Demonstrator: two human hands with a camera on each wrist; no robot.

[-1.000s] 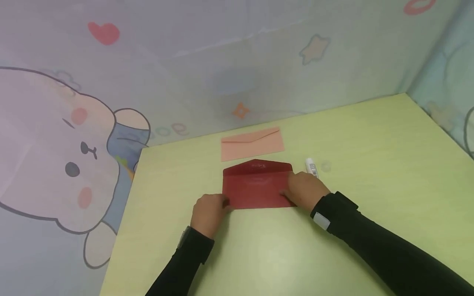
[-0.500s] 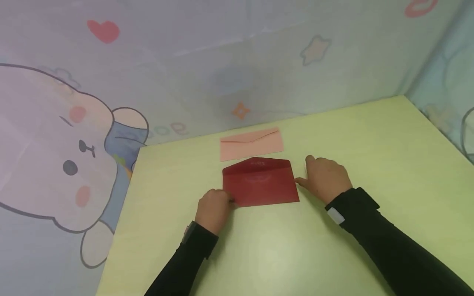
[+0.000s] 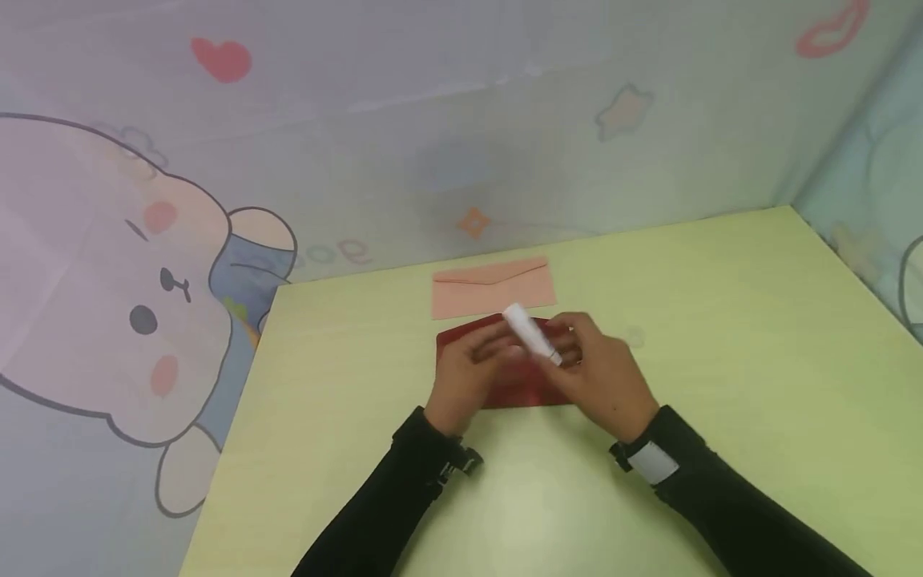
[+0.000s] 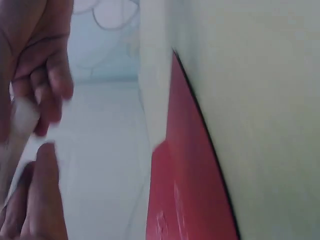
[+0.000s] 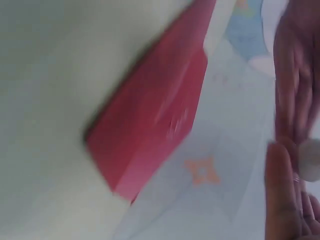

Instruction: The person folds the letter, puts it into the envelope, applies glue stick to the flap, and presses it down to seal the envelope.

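Above the red envelope, my right hand (image 3: 602, 373) pinches a white glue stick (image 3: 529, 330) near its lower end. The tube is tilted, its other end pointing up and to the left. My left hand (image 3: 465, 373) hovers beside it with relaxed fingers; the left wrist view shows those fingers (image 4: 45, 195) straight, close to the blurred tube (image 4: 17, 132). Beneath both hands the red envelope (image 5: 145, 125) lies on the table with its pointed flap unfolded away from me. The hands hide much of its front in the head view.
A pink envelope (image 3: 493, 298), flap folded down, lies behind the red one. A small clear round piece (image 3: 634, 335) rests right of my right hand. The pale yellow table (image 3: 721, 320) meets a cartoon-printed cloth (image 3: 360, 160) at its back edge.
My right hand left the red envelope's right side, picked up the glue stick and brought it left over the envelope. My left hand let go of the envelope's lower left corner and rose toward the tube.
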